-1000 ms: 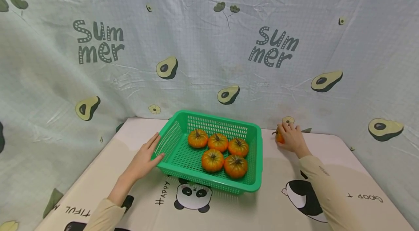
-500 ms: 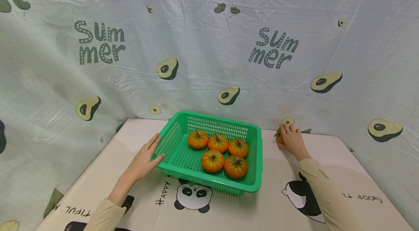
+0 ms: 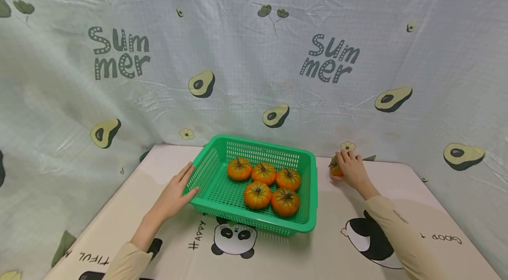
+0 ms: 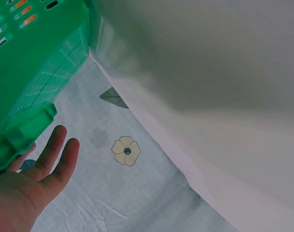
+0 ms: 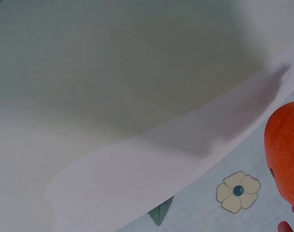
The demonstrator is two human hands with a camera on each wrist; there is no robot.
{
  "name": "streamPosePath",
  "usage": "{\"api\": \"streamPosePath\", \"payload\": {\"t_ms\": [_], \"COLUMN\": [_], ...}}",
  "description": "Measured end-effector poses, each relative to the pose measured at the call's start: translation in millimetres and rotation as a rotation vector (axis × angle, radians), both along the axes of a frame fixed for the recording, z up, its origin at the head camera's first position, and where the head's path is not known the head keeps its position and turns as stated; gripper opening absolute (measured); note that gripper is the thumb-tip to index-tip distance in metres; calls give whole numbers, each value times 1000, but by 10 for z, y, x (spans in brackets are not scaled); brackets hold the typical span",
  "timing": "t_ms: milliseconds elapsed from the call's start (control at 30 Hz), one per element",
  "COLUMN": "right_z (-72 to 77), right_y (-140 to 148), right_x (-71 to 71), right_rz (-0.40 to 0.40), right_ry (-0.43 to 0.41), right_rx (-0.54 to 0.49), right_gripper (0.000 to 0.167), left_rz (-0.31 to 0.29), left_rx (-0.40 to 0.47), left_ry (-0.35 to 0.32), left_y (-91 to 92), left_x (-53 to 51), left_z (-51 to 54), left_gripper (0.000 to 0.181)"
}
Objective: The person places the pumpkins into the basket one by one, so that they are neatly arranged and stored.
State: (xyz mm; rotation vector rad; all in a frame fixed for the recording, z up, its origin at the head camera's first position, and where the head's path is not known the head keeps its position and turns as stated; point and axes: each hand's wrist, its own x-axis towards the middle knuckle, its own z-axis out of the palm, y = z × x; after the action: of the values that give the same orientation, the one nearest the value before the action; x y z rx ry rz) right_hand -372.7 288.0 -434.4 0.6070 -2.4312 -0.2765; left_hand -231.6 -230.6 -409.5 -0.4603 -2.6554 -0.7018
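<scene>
My right hand (image 3: 354, 171) holds a small orange pumpkin (image 3: 336, 168) near the table's back edge, right of the green basket (image 3: 216, 207). The fingers cover its right side, and its stem points up and left. In the right wrist view, that pumpkin (image 5: 287, 152) shows at the right edge, with only bits of fingertips below it. Against the basket's left rim rests my left hand (image 3: 173, 194), fingers extended. From the left wrist, this hand (image 4: 36, 181) appears beside the green rim, its fingers spread. Inside the basket sit several pumpkins (image 3: 257, 195), grouped toward the middle and right.
A pale table (image 3: 325, 249) printed with pandas and lettering bears the basket. Behind it hangs a light cloth (image 3: 238, 50) with avocado and "summer" prints, close to the table's back edge. The basket's left part shows bare mesh floor (image 3: 222, 192).
The pumpkin in my right hand has turned so more of its top shows, and it has shifted slightly left. My left hand stays on the basket rim; the basket has not moved.
</scene>
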Motion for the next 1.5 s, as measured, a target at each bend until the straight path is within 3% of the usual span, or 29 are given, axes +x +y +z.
{"api": "streamPosePath", "payload": {"t_ms": [167, 600, 967, 1233, 1500], "right_z": [58, 243, 454, 667, 910], "right_y": [-53, -366, -504, -732, -1058], "right_x": [89, 371, 562, 706, 783], "right_rz": [46, 156, 228, 298, 337], "right_ry": [5, 48, 122, 108, 55], "right_rx": [-51, -314, -314, -379, -385], "right_gripper": [81, 79, 84, 76, 80], "left_rz": [-2, -14, -13, -14, -11], "left_rx": [7, 18, 7, 6, 5], "left_ry": [2, 9, 4, 14, 17], "left_y": [9, 0, -9, -1, -4], "left_x": [-4, -12, -23, -21, -13], "left_z": [10, -19, -15, -15, -11], "left_gripper": [63, 63, 63, 63, 62]}}
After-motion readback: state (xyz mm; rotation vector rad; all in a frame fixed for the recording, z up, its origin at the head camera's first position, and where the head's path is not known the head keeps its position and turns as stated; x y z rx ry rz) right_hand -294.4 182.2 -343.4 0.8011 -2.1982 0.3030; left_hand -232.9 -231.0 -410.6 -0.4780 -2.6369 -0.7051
